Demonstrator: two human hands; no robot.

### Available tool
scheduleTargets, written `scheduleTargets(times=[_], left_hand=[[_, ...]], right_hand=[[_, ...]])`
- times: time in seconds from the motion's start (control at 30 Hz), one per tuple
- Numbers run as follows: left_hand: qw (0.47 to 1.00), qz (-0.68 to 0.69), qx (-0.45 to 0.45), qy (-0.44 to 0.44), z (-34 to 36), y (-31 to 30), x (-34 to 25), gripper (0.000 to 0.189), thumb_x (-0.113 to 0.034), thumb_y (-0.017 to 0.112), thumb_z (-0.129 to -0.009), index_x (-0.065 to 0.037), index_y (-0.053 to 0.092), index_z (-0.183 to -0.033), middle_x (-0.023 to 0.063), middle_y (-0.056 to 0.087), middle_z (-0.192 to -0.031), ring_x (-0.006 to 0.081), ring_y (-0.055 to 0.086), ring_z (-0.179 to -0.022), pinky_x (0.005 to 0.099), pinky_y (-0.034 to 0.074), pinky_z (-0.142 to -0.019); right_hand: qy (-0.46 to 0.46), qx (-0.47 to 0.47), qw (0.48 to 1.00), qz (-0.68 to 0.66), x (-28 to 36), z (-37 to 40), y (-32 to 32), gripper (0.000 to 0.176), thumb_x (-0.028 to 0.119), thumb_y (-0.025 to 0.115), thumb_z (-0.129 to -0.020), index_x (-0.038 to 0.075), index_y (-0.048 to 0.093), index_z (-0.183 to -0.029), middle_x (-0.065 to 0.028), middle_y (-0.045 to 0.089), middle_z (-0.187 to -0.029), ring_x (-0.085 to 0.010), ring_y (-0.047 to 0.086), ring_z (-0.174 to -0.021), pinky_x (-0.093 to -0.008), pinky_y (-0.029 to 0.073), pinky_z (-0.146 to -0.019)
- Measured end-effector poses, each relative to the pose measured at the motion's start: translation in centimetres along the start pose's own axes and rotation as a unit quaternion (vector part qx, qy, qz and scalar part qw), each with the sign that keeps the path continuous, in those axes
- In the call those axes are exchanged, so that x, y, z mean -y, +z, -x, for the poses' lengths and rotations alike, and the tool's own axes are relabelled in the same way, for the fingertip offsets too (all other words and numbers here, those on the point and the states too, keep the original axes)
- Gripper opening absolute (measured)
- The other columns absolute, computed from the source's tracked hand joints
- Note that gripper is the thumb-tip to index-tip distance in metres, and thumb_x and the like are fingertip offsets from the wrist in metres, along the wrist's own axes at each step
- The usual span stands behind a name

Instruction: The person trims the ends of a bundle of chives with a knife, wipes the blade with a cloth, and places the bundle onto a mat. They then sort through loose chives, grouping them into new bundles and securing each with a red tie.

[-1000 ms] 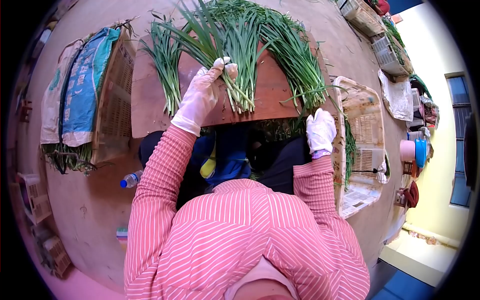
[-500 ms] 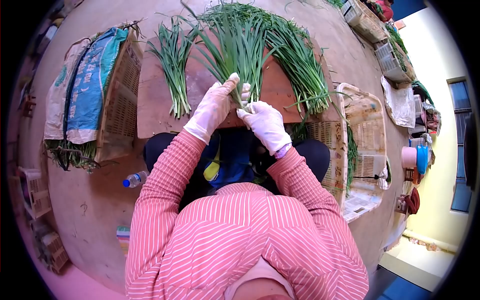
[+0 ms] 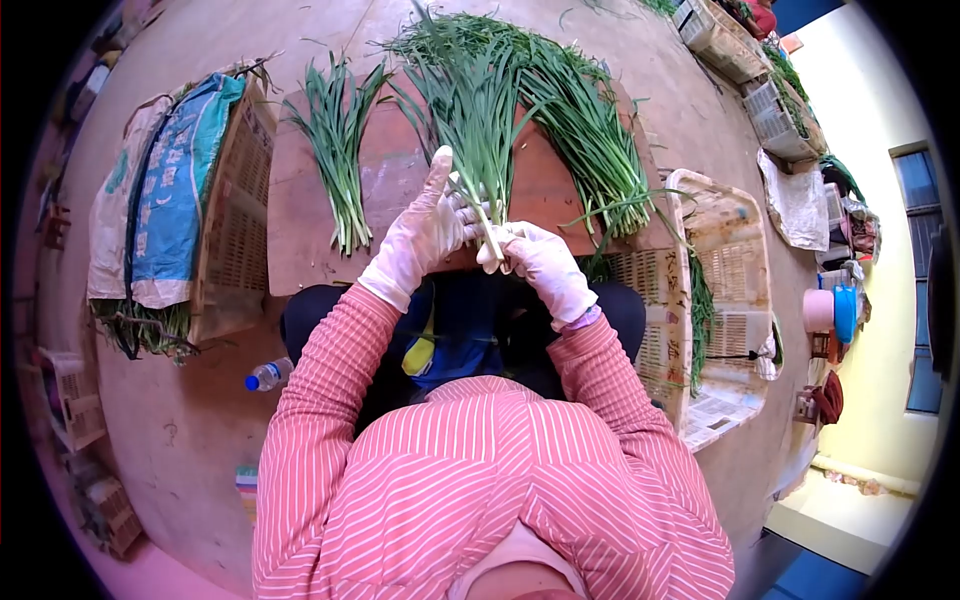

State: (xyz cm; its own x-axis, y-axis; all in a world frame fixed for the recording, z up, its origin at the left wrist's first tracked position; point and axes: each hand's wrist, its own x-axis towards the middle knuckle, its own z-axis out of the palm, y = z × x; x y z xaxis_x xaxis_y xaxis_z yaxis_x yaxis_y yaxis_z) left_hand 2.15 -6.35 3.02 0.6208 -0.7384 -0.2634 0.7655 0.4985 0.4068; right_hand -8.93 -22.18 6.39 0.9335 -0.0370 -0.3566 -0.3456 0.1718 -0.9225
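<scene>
Both hands wear white gloves. My left hand [image 3: 425, 225] is beside the stems of a bunch of green leafy stalks [image 3: 478, 120], its thumb raised and its fingers apart behind the stems. My right hand [image 3: 535, 262] pinches the pale lower ends of the stalks. The leaves point away from me over a reddish-brown board [image 3: 400, 150]. A smaller bunch [image 3: 338, 150] lies on the left of the board, and a larger pile [image 3: 600, 150] lies on the right, its pale ends toward me.
A crate [image 3: 235, 190] draped with a blue and white sack [image 3: 185, 190] stands at the left. An open plastic crate [image 3: 735, 300] is at the right. A bottle [image 3: 268, 376] lies on the floor. More crates [image 3: 720, 40] line the right wall.
My left hand has loosened, its thumb now lifted off the stalks. My right hand has moved slightly down on the view with the stem ends. The view has shifted a little.
</scene>
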Motion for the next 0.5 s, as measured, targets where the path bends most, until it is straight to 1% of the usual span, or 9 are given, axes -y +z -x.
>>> scheduleTargets(times=[0.07,0.1,0.13,0.23,0.33,0.37,0.43,0.47,0.5], left_hand=[[1.0,0.006,0.008,-0.018,0.0,0.2,0.5,0.061,-0.055,0.069,-0.086,-0.009,0.051,-0.124,0.01,0.057,-0.116,0.024,0.057,-0.106,0.0423,0.049,-0.092],[1.0,0.0,-0.008,-0.029,-0.1,0.2,0.7,0.05,-0.045,0.067,-0.09,-0.008,0.053,-0.121,0.0085,0.061,-0.11,0.0226,0.06,-0.1,0.0407,0.051,-0.088],[0.999,0.0,-0.01,-0.031,-0.4,-0.3,1.0,0.05,-0.045,0.067,-0.09,-0.008,0.053,-0.121,0.0085,0.061,-0.11,0.0226,0.06,-0.1,0.0407,0.051,-0.088],[0.998,-0.031,-0.035,-0.038,-1.8,-2.2,1.8,0.024,-0.02,0.063,-0.096,-0.005,0.057,-0.113,0.0092,0.066,-0.101,0.0253,0.065,-0.088,0.0432,0.056,-0.082],[0.995,-0.093,-0.042,-0.003,-1.4,-1.4,2.0,0.024,-0.018,0.061,-0.097,-0.004,0.058,-0.116,0.0089,0.066,-0.098,0.0243,0.066,-0.085,0.0419,0.056,-0.079],[0.995,-0.095,-0.042,-0.006,-1.6,-1.7,2.0,0.024,-0.018,0.061,-0.097,-0.004,0.058,-0.116,0.0089,0.066,-0.098,0.0243,0.066,-0.085,0.0419,0.056,-0.079],[0.991,-0.127,0.03,0.008,-2.1,-2.4,2.0,0.02,-0.018,0.062,-0.096,-0.005,0.06,-0.111,0.0051,0.066,-0.096,0.0148,0.063,-0.077,0.0289,0.051,-0.062],[0.991,-0.128,0.03,0.006,-2.1,-2.1,2.0,0.02,-0.018,0.062,-0.096,-0.005,0.06,-0.111,0.0051,0.066,-0.096,0.0148,0.063,-0.077,0.0289,0.051,-0.062],[0.99,-0.138,0.011,0.022,-2.1,-1.7,1.9,0.021,-0.017,0.063,-0.096,-0.005,0.06,-0.112,0.0046,0.066,-0.094,0.0137,0.062,-0.076,0.0278,0.05,-0.061]], right_hand=[[0.0,0.027,0.999,-0.019,-0.4,-0.1,-0.5,0.024,0.021,0.053,-0.097,0.003,0.066,-0.103,-0.0024,0.07,-0.082,-0.0048,0.053,-0.067,-0.0171,0.036,-0.059],[-0.005,0.046,0.999,-0.003,-0.4,-0.2,-0.6,0.025,0.021,0.051,-0.098,0.003,0.067,-0.102,-0.0022,0.07,-0.083,-0.0047,0.053,-0.068,-0.0172,0.036,-0.059],[-0.009,0.066,0.998,0.012,-0.5,-0.2,-0.7,0.027,0.022,0.049,-0.098,0.003,0.067,-0.101,-0.0021,0.07,-0.084,-0.0045,0.053,-0.068,-0.0173,0.036,-0.059],[0.02,0.095,0.993,0.063,-0.5,-0.3,-1.0,0.027,0.024,0.051,-0.098,0.004,0.069,-0.1,-0.0005,0.07,-0.084,-0.0037,0.052,-0.068,-0.0175,0.036,-0.06],[0.054,0.107,0.98,0.157,0.2,-0.6,-1.2,0.024,0.025,0.055,-0.096,0.006,0.07,-0.099,0.0014,0.07,-0.085,-0.0026,0.05,-0.067,-0.017,0.036,-0.06],[0.06,0.097,0.986,0.12,0.0,-1.1,-1.3,0.021,0.025,0.06,-0.094,0.008,0.07,-0.101,0.0032,0.069,-0.085,-0.0015,0.051,-0.069,-0.0167,0.036,-0.06],[0.045,0.043,0.995,0.082,0.1,-1.7,-0.8,0.02,0.023,0.061,-0.093,0.007,0.07,-0.099,0.0014,0.07,-0.085,-0.0043,0.055,-0.069,-0.0189,0.039,-0.061],[0.03,-0.009,0.998,0.046,0.3,-2.0,-0.6,0.018,0.022,0.063,-0.092,0.005,0.07,-0.096,-0.0004,0.07,-0.085,-0.0071,0.058,-0.069,-0.0212,0.041,-0.061],[0.035,0.002,0.999,-0.039,-0.1,-2.4,-0.9,0.016,0.021,0.067,-0.091,0.006,0.068,-0.096,-0.0011,0.071,-0.086,-0.0065,0.059,-0.069,-0.0211,0.04,-0.059]])
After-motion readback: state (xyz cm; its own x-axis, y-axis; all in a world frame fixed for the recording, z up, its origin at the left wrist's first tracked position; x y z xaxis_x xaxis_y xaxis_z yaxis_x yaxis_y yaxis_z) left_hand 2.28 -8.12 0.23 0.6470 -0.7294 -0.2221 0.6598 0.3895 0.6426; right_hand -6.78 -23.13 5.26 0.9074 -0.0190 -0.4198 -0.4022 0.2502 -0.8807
